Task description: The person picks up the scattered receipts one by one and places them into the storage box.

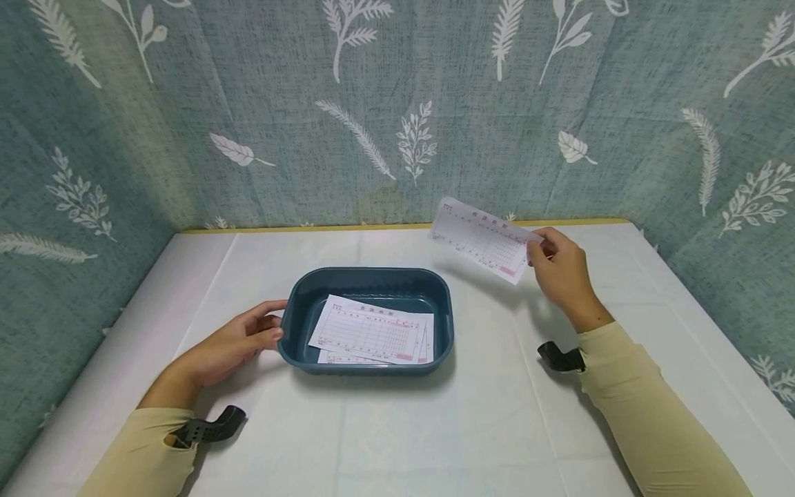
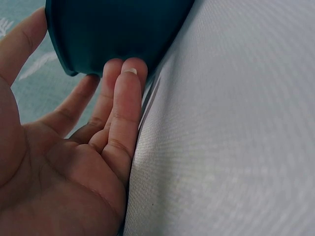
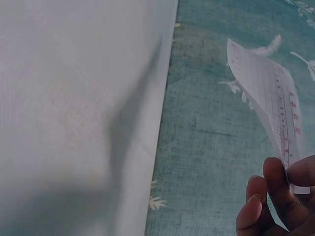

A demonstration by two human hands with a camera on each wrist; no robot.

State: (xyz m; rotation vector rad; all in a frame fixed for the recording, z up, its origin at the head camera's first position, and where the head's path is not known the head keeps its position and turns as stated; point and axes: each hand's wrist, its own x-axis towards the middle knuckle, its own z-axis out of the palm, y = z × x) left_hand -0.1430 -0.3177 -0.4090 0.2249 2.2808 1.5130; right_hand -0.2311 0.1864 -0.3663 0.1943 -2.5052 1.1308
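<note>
Between thumb and fingers, my right hand (image 1: pixel 564 268) pinches a printed paper form (image 1: pixel 481 238) by its right end, up in the air to the right of the basin. The form has a ruled grid with reddish print, and in the right wrist view the sheet (image 3: pixel 268 93) bends slightly. A dark teal plastic basin (image 1: pixel 366 371) stands on the table, with a few similar forms (image 1: pixel 373 330) lying overlapped inside. At its left end is my left hand (image 1: pixel 239 338). The left wrist view shows loosely extended fingers (image 2: pixel 127 98) touching the basin's outer wall (image 2: pixel 118 29).
White cloth covers the table (image 1: pixel 435 435). A leaf-patterned green fabric (image 1: pixel 385 110) rises behind and at both sides, with a yellow strip (image 1: pixel 310 227) along the back edge. Black wrist mounts (image 1: pixel 211 426) sit on both sleeves.
</note>
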